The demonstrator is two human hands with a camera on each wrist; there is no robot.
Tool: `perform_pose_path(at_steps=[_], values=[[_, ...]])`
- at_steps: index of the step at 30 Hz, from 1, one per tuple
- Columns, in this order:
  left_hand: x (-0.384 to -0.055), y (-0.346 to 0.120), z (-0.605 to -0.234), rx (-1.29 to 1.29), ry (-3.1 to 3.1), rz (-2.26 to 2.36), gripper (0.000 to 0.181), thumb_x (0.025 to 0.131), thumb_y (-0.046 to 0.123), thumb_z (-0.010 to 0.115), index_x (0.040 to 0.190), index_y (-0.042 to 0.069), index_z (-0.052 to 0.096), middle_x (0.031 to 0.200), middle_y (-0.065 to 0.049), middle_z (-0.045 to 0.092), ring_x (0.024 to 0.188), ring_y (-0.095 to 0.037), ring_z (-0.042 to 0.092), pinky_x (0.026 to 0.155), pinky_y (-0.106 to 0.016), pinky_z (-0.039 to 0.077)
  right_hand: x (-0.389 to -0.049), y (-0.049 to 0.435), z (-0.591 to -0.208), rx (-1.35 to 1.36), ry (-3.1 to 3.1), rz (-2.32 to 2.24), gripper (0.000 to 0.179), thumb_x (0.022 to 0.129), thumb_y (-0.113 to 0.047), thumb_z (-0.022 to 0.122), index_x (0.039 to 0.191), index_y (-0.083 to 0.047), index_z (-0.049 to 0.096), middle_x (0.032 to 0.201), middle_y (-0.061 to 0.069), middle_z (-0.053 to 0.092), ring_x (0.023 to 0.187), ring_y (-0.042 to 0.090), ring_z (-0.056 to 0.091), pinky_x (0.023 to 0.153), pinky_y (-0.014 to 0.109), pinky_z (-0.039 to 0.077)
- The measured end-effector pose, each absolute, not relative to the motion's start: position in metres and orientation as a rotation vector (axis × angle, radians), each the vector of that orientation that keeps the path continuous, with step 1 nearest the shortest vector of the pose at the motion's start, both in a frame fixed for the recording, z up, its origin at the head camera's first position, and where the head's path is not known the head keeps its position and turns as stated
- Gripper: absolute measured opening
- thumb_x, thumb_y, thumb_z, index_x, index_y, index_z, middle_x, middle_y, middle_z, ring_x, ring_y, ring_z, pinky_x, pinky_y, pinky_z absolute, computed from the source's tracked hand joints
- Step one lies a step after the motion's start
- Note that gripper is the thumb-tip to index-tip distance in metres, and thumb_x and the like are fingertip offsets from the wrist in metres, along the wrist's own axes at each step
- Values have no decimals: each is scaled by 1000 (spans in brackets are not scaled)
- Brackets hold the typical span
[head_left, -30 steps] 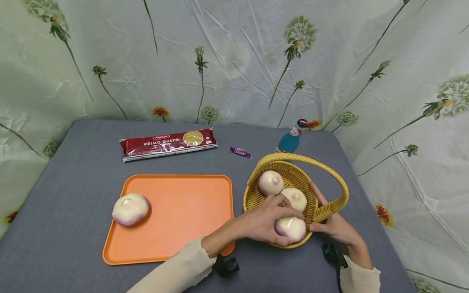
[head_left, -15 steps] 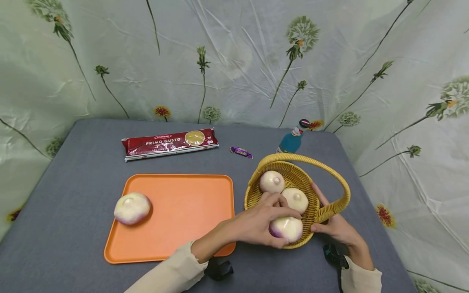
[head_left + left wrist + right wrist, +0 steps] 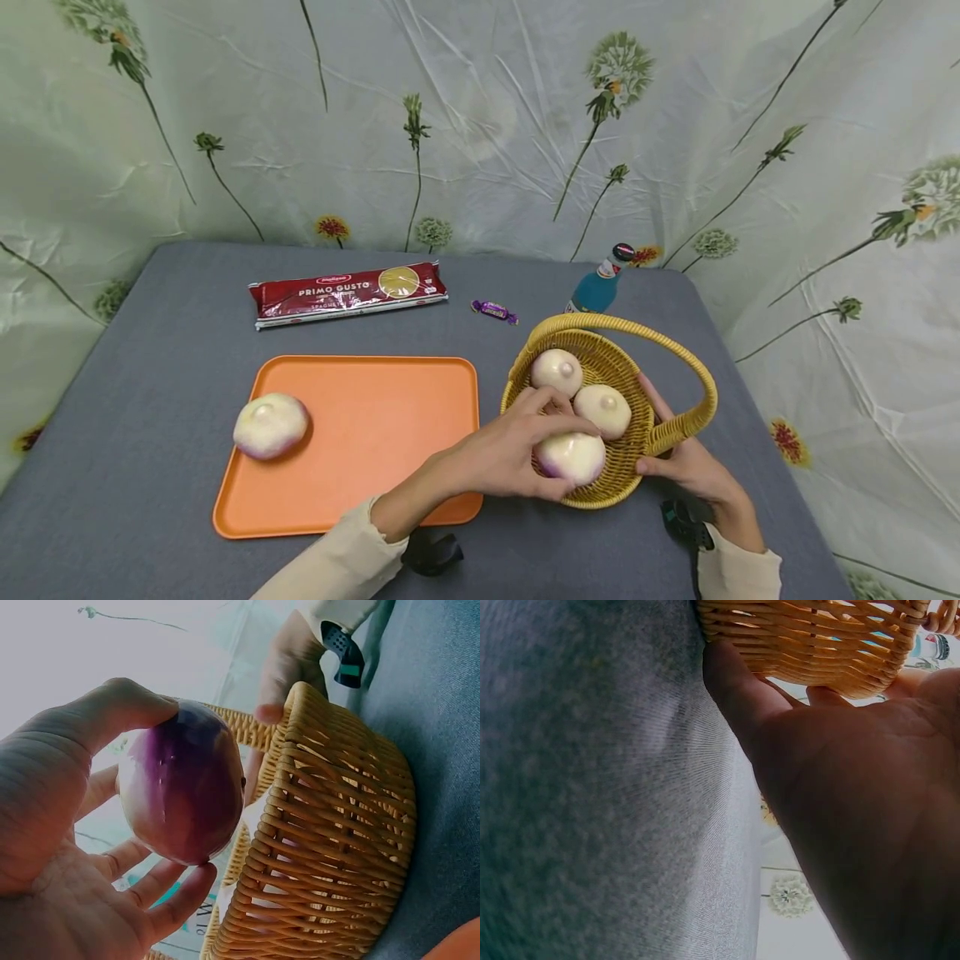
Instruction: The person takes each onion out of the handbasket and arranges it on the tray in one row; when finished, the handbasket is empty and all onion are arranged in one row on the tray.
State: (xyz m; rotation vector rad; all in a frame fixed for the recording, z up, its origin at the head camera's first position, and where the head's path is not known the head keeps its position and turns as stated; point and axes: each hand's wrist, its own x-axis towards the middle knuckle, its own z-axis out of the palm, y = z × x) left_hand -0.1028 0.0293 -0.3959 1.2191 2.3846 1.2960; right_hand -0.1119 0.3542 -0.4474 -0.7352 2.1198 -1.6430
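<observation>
My left hand grips a white and purple turnip between thumb and fingers, over the near left part of the wicker basket. In the left wrist view the turnip shows its purple underside, beside the basket's rim. Two more turnips lie inside the basket, a back one and a middle one. My right hand holds the basket's right side by the handle's base; in the right wrist view its fingers lie against the weave, partly hidden.
An orange tray lies to the left, with another turnip at its left edge. Farther back are a red spaghetti pack, a purple wrapped candy and a blue bottle behind the basket. The basket's tall handle arches over it.
My left hand has moved left with the turnip, from the basket's near middle toward its left rim. The right hand and basket have stayed in place.
</observation>
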Motion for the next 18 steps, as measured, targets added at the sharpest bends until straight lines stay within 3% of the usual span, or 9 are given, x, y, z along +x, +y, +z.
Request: perform_pose_path(at_steps=[8, 18], values=[[-100, 20, -395, 1187, 2414, 1332, 54, 80, 32, 80, 132, 30, 64, 125, 4, 49, 116, -13, 40, 92, -29, 39, -111, 354, -446, -695, 2139, -1626, 116, 84, 9, 73, 161, -16, -11, 163, 29, -13, 148, -4, 19, 102, 18, 44], [-97, -1, -395, 1111, 2441, 1402, 54, 79, 32, 79, 131, 33, 63, 125, 7, 47, 118, -12, 37, 90, -29, 44, -111, 354, -447, -685, 2150, -1616, 118, 83, 10, 73, 161, -18, -11, 163, 29, -12, 149, -4, 18, 103, 16, 41]])
